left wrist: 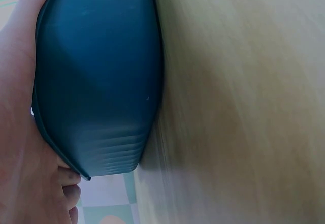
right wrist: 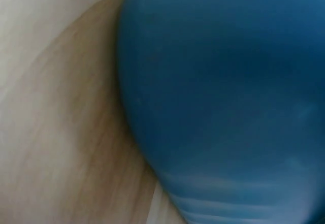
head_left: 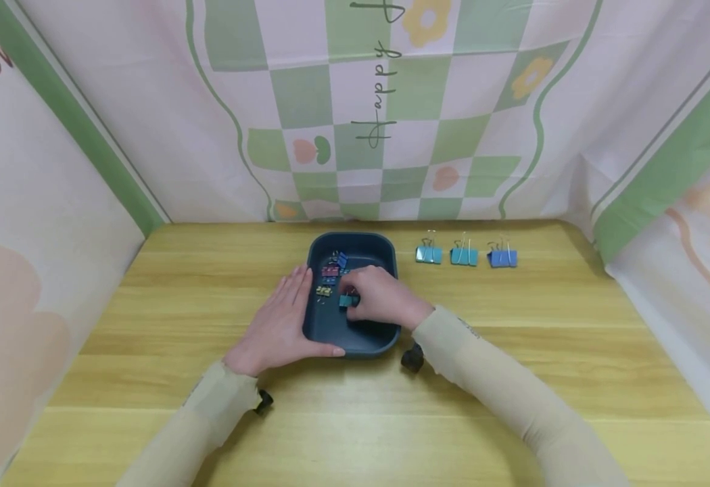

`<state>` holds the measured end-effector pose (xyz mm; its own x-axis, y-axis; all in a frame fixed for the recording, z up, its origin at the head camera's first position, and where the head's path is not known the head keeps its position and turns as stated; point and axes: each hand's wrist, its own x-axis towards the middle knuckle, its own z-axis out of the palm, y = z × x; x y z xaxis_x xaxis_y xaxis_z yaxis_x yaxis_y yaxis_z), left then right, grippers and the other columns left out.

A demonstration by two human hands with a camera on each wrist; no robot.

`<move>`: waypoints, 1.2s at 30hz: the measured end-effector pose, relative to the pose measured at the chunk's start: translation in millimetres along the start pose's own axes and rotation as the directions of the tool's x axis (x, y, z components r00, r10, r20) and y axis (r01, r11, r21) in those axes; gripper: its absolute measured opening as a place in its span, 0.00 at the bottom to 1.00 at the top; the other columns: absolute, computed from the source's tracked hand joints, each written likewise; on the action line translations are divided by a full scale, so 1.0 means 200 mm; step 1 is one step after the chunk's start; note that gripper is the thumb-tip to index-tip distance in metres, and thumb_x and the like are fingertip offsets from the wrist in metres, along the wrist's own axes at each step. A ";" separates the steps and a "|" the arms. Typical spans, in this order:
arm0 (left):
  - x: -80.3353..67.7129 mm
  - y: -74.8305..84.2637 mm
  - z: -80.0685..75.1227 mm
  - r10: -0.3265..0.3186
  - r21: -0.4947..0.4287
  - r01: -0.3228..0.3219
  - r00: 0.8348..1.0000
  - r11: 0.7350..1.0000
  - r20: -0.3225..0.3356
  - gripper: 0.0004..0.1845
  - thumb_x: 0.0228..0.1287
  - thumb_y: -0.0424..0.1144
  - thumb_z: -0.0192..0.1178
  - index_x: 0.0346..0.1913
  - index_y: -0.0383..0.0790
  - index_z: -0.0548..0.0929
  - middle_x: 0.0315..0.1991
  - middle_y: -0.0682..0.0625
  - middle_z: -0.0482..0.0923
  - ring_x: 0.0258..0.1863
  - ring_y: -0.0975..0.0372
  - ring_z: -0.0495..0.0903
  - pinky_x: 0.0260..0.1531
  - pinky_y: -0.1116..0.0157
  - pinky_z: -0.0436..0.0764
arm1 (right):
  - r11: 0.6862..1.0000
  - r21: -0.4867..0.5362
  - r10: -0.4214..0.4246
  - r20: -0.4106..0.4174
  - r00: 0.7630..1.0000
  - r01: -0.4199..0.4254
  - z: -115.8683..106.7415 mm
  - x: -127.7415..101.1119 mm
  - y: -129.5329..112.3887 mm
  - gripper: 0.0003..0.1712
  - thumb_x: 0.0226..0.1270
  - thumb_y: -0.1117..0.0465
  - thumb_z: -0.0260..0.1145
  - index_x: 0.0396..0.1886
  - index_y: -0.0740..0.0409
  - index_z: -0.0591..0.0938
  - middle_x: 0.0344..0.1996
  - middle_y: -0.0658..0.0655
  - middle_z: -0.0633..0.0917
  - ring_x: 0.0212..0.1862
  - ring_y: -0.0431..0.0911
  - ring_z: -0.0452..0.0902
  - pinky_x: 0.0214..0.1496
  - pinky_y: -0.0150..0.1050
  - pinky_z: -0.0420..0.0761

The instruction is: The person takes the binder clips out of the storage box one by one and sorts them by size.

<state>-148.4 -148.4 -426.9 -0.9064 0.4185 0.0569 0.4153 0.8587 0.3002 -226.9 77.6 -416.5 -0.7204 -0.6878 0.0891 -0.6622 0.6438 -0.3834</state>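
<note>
A dark blue tray (head_left: 355,346) stands on the table with several small binder clips inside, among them a maroon one (head_left: 330,271), a yellow one (head_left: 324,291) and a blue one (head_left: 342,260). My left hand (head_left: 278,328) lies along the tray's left rim, fingers straight, thumb over the near edge; the left wrist view shows this hand (left wrist: 23,117) against the tray's outer wall (left wrist: 101,71). Inside the tray, my right hand (head_left: 379,295) pinches a teal binder clip (head_left: 346,301), partly hidden by the fingers. Only the tray's wall (right wrist: 218,97) and the table appear in the right wrist view.
Right of the tray, two teal binder clips (head_left: 429,254) and a blue-violet binder clip (head_left: 503,258) stand in a row near the back of the wooden table (head_left: 355,426). A checked cloth (head_left: 355,101) hangs behind the table.
</note>
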 end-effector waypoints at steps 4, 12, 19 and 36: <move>0.00 0.00 0.00 -0.001 0.006 0.001 1.000 1.000 0.003 0.78 0.41 0.91 0.47 0.82 0.34 0.39 0.82 0.43 0.31 0.80 0.58 0.31 0.76 0.59 0.40 | 0.999 0.048 -0.008 -0.068 0.998 0.011 0.00 -0.01 0.01 0.15 0.52 0.60 0.78 0.41 0.50 0.86 0.34 0.43 0.84 0.34 0.38 0.76 0.39 0.33 0.80; 0.00 0.00 0.00 -0.001 0.016 0.001 1.000 1.000 0.005 0.78 0.41 0.91 0.47 0.82 0.35 0.38 0.82 0.43 0.32 0.80 0.58 0.31 0.76 0.58 0.41 | 0.983 0.176 -0.026 -0.159 0.987 0.054 -0.03 -0.03 0.02 0.17 0.52 0.63 0.80 0.43 0.54 0.87 0.35 0.45 0.85 0.35 0.40 0.77 0.39 0.36 0.82; 0.00 0.01 -0.01 0.001 0.019 -0.001 1.000 1.000 0.007 0.78 0.41 0.91 0.47 0.82 0.35 0.38 0.82 0.43 0.32 0.80 0.58 0.31 0.76 0.58 0.40 | 0.972 0.211 -0.047 -0.243 0.969 0.100 -0.10 -0.06 0.05 0.18 0.50 0.68 0.81 0.43 0.58 0.88 0.37 0.48 0.85 0.37 0.44 0.80 0.42 0.39 0.85; 0.00 0.01 -0.01 -0.012 0.031 0.012 1.000 0.999 0.012 0.79 0.38 0.92 0.47 0.82 0.36 0.38 0.82 0.43 0.32 0.80 0.57 0.31 0.76 0.58 0.41 | 0.979 0.202 0.070 -0.279 0.958 -0.012 -0.31 -0.25 0.16 0.23 0.53 0.71 0.78 0.50 0.60 0.85 0.43 0.53 0.87 0.41 0.46 0.82 0.46 0.46 0.85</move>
<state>-148.5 -147.3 -424.8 -0.9106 0.4112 0.0422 0.4065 0.8724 0.2715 -224.7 152.8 -376.2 -0.7937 -0.5201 0.3155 -0.5980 0.5714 -0.5620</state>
